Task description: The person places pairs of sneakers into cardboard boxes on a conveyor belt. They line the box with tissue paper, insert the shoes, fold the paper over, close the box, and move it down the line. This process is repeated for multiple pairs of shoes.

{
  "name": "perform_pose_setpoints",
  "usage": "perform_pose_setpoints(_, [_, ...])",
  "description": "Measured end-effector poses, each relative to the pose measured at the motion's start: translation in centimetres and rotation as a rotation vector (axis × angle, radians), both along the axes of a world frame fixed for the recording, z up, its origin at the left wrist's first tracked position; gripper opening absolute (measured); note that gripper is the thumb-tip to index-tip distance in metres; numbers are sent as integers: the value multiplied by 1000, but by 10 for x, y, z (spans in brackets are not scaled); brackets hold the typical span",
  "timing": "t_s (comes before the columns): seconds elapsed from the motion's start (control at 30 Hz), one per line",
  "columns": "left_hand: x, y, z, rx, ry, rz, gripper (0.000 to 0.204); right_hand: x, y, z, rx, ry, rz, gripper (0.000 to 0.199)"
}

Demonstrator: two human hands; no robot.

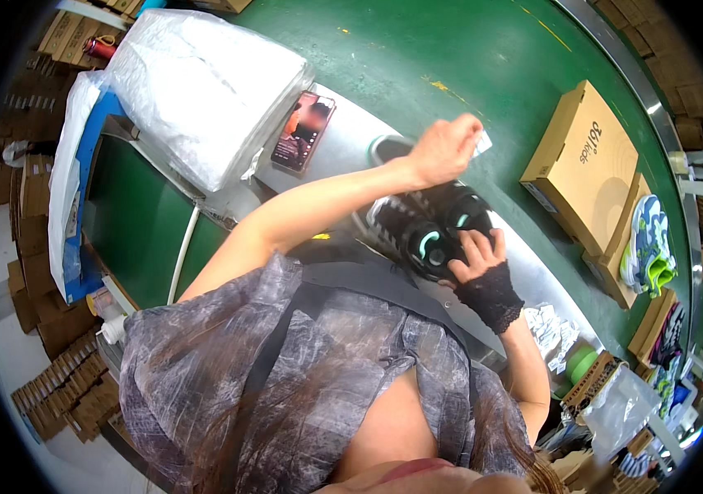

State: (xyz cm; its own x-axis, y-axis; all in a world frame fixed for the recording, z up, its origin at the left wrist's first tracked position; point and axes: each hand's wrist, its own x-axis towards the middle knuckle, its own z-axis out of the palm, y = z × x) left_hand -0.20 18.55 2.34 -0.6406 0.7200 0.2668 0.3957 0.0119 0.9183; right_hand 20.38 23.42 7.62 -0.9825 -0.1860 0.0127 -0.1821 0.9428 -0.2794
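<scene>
Grey patterned top (285,362) nearest, hands on black sneakers above it.
Right hand (476,253), in a black lace glove, grips the black sneakers (429,226) near centre; left hand (443,148), at twelve o'clock of them, pinches a small white tag (483,142).

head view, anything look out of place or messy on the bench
A phone lies loose on the metal bench beside a bulky plastic-wrapped bundle, an odd spot among shoes. White paper scraps lie crumpled near the right hand, which grips black shoes. Nothing looks spilled or damaged.
</scene>
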Motion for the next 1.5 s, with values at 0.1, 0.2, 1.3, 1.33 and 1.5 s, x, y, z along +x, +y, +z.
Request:
perform_pose_setpoints(0.1, [11, -1, -78, -392, -3, -9, 16, -7, 27, 1, -319, -201, -117, 28])
perform_pose_setpoints(0.2, [23, -11, -62, -347, -49, 17, 17, -12, 107, -22, -523, -80, -390, 30])
perform_pose_setpoints(1.3, [-120, -136, -29, -163, 574, 288, 19, 79, 27, -156, 361, 103, -1134, 44])
perform_pose_setpoints(1.33, [-121, -148, -2, -196, 513, 458, 16, 73, 16, -149, 477, 58, -1167, 40])
perform_pose_setpoints(1.5, [-208, -312, -65, -764, 649, 858, 35, 24, 24, -49, -272, 476, -1112, 24])
